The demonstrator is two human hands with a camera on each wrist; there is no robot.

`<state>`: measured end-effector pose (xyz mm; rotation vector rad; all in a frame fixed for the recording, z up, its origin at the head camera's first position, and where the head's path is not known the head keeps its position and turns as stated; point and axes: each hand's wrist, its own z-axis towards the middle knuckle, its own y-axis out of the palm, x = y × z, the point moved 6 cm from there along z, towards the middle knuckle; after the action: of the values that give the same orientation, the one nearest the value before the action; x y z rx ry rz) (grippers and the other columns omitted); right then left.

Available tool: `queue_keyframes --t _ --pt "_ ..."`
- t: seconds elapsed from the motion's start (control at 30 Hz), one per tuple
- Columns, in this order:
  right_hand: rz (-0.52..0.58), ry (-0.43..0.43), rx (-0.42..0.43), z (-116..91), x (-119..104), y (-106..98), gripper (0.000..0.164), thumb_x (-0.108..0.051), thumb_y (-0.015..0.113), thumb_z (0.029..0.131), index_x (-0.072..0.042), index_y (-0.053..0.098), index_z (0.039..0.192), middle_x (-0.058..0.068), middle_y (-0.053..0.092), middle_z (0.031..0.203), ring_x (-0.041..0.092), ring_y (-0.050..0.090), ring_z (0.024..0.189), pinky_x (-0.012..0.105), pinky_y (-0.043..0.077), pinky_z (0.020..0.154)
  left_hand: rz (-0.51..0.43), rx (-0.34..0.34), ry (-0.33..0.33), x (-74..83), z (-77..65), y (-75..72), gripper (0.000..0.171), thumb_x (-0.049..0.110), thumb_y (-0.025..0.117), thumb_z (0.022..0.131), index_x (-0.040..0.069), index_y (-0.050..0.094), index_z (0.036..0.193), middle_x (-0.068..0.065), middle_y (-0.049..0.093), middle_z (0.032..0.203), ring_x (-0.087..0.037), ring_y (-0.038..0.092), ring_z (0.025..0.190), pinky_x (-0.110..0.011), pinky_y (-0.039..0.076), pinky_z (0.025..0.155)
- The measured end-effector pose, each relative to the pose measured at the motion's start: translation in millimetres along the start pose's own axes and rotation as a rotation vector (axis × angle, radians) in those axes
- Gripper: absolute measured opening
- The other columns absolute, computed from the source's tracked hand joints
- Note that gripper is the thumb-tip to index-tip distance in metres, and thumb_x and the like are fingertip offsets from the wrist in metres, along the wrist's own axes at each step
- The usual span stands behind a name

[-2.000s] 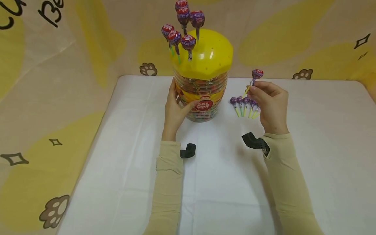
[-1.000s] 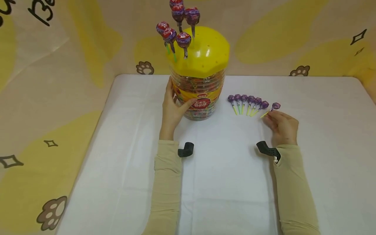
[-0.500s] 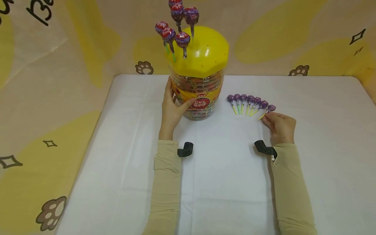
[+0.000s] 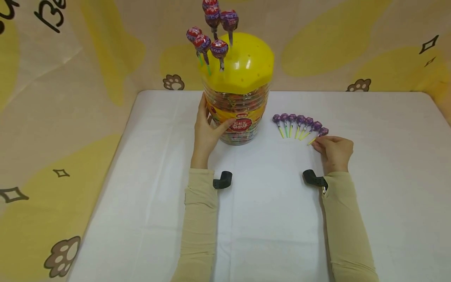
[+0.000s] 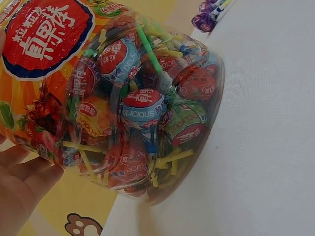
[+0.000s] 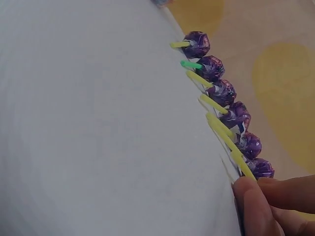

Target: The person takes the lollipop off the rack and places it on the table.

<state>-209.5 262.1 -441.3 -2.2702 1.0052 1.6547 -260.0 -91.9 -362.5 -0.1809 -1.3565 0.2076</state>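
In the head view my left hand (image 4: pixel 208 135) grips the side of a clear ribbed jar (image 4: pixel 258 100), thumb across its label. Wrapped lollipops (image 5: pixel 142 105) fill the jar, seen close in the left wrist view. Its domed yellow lid (image 4: pixel 251 62) has several lollipops (image 4: pixel 219 49) standing upright in it. My right hand (image 4: pixel 336 152) pinches the yellow stick of a purple-wrapped lollipop (image 4: pixel 323 131) at the right end of a fanned row of purple lollipops (image 4: pixel 292 118). From the right wrist, fingers (image 6: pixel 256 206) cover most of that lollipop.
A white cloth-covered table (image 4: pixel 267 219) lies under everything. Behind it and on the left hangs a yellow-and-beige patterned cloth (image 4: pixel 317 47) with paw prints. Black curved wrist mounts (image 4: pixel 222 180) jut from both sleeves.
The right hand has brought its lollipop down from above the row to the table at the row's right end, then slid slightly left. The left hand still holds the jar.
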Motion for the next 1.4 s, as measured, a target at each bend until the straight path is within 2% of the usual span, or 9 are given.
queue_keyframes --t 0.13,0.27,0.4,0.57,0.73,0.87,1.0,1.23,1.4 --pt "-0.128 -0.051 0.011 -1 -5 0 0.018 0.015 0.063 0.078 0.001 0.066 0.067 0.006 0.063 0.056 0.012 0.063 0.046 0.021 0.055 0.051 -0.008 -0.006 -0.009 0.7 1.5 -0.4 0.095 0.017 0.074 0.083 0.013 0.009 0.152 -0.007 0.018 0.155 -0.025 0.021 0.141 -0.039 0.024 0.113" --pt "-0.202 -0.079 0.002 -2 -8 -1 0.007 0.012 0.066 0.078 0.005 0.068 0.075 0.005 0.063 0.054 0.011 0.063 0.045 0.020 0.054 0.050 -0.009 -0.007 -0.015 0.9 2.5 -0.9 0.095 0.014 0.074 0.083 0.011 0.009 0.152 -0.010 0.018 0.155 -0.026 0.021 0.141 -0.040 0.024 0.113" --pt "-0.193 -0.104 -0.011 -5 -12 -1 0.006 0.011 0.066 0.078 0.006 0.069 0.076 0.006 0.064 0.054 0.011 0.062 0.045 0.021 0.054 0.049 -0.003 -0.002 -0.007 1.4 1.3 -1.7 0.095 0.019 0.074 0.083 0.014 0.009 0.152 -0.006 0.019 0.155 -0.023 0.022 0.141 -0.037 0.025 0.113" --pt "-0.186 -0.232 -0.059 -12 -27 8 0.012 0.010 0.069 0.078 0.000 0.070 0.071 0.004 0.066 0.063 0.011 0.064 0.050 0.020 0.055 0.052 0.005 0.006 0.008 2.9 0.0 -2.8 0.095 0.026 0.074 0.083 0.015 0.011 0.153 -0.004 0.021 0.155 -0.021 0.023 0.140 -0.035 0.026 0.113" --pt "-0.188 -0.360 -0.184 -26 -43 30 0.002 0.006 0.070 0.080 0.005 0.070 0.083 0.004 0.069 0.073 0.013 0.067 0.059 0.021 0.056 0.059 -0.002 0.012 0.026 3.6 0.5 -3.6 0.095 0.030 0.075 0.082 0.015 0.013 0.152 -0.002 0.022 0.154 -0.019 0.025 0.140 -0.035 0.027 0.112" --pt "-0.169 -0.431 -0.244 -39 -57 47 0.010 0.002 0.071 0.081 0.008 0.070 0.089 0.007 0.070 0.075 0.014 0.068 0.064 0.022 0.057 0.063 -0.007 0.013 0.032 5.5 0.1 -3.5 0.095 0.030 0.075 0.081 0.014 0.014 0.152 -0.003 0.023 0.154 -0.021 0.025 0.139 -0.038 0.026 0.113" --pt "-0.172 -0.495 -0.290 -53 -74 67 0.012 -0.002 0.073 0.081 0.004 0.072 0.092 0.007 0.070 0.079 0.016 0.069 0.068 0.021 0.056 0.067 -0.008 0.015 0.033 6.4 -0.5 -3.6 0.094 0.028 0.076 0.081 0.013 0.016 0.151 -0.004 0.024 0.154 -0.023 0.026 0.139 -0.040 0.026 0.113" --pt "-0.107 -0.591 -0.425 -80 -103 114 0.019 -0.003 0.074 0.080 0.007 0.070 0.096 0.011 0.069 0.084 0.019 0.068 0.072 0.024 0.057 0.069 0.001 0.011 0.021 4.6 -1.7 -2.9 0.094 0.028 0.076 0.081 0.014 0.016 0.152 -0.003 0.023 0.154 -0.022 0.026 0.139 -0.037 0.026 0.113" --pt "-0.078 -0.630 -0.508 -100 -119 150 0.016 -0.002 0.073 0.080 0.006 0.071 0.095 0.012 0.069 0.088 0.021 0.068 0.074 0.024 0.057 0.070 -0.007 0.015 0.019 3.7 -2.4 -3.1 0.094 0.022 0.076 0.081 0.013 0.015 0.151 -0.005 0.023 0.154 -0.024 0.026 0.139 -0.038 0.026 0.113"
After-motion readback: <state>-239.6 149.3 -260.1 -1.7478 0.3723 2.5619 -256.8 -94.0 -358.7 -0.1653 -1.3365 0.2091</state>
